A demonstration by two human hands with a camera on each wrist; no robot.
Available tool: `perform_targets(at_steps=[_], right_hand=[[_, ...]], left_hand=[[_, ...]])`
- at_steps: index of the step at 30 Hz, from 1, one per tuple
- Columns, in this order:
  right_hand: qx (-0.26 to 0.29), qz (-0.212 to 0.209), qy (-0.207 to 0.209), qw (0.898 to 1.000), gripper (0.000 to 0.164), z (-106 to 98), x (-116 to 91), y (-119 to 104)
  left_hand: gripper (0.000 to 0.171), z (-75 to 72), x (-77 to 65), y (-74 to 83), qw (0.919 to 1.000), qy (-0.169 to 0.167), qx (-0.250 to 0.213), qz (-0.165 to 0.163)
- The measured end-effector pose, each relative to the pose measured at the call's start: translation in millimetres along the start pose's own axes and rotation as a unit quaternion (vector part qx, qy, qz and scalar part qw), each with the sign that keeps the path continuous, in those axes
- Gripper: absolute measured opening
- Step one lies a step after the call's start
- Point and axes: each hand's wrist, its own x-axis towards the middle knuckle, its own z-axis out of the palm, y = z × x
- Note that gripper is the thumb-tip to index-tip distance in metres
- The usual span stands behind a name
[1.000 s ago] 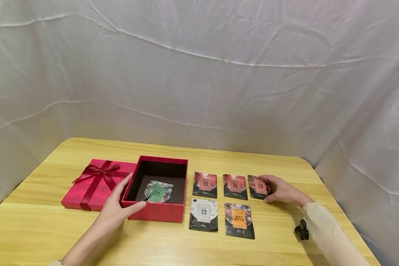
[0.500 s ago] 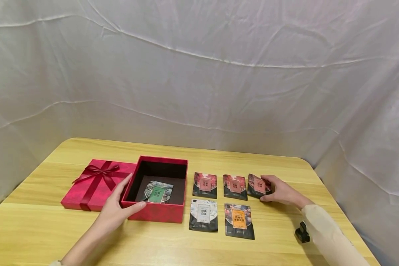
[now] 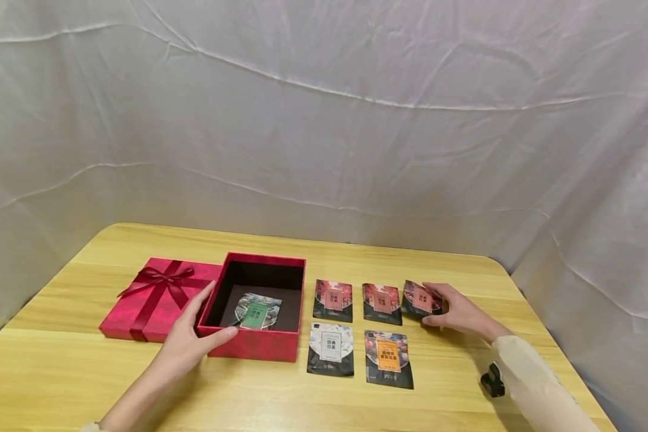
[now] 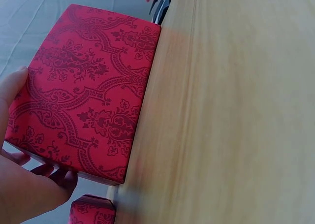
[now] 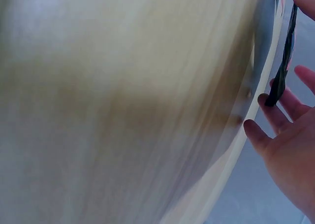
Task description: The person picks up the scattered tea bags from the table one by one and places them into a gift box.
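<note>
My left hand [image 3: 191,337] holds the near left corner of a red gift box [image 3: 255,347], thumb at the front and fingers along its left side. The left wrist view shows the box's patterned wall [image 4: 86,93] up close. Inside the box lies a green-labelled tea packet [image 3: 257,313]. On the right, my right hand [image 3: 461,308] grips a red-labelled tea packet [image 3: 420,299] between thumb and fingers, its left side tilted up. That packet [image 5: 284,61] appears edge-on in the right wrist view.
Two red-labelled packets [image 3: 332,300] [image 3: 381,302], a white-labelled packet [image 3: 330,349] and an orange-labelled packet [image 3: 389,359] lie between box and right hand. The ribboned lid [image 3: 123,313] sits left of the box. A small black object [image 3: 493,380] is by my right sleeve.
The red-labelled packet in my right hand has tilted, its left edge rising slightly, and the thumb has shifted a little left. My left hand and the box stay still.
</note>
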Motion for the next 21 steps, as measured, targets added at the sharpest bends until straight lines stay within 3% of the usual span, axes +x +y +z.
perform_targets(at_steps=[21], right_hand=[[-0.018,-0.065,0.03,0.997,0.081,5.1,-9.9,-28.3]], left_hand=[[0.092,0.5,0.7,-0.7,1.0,0.003,0.004,0.007]])
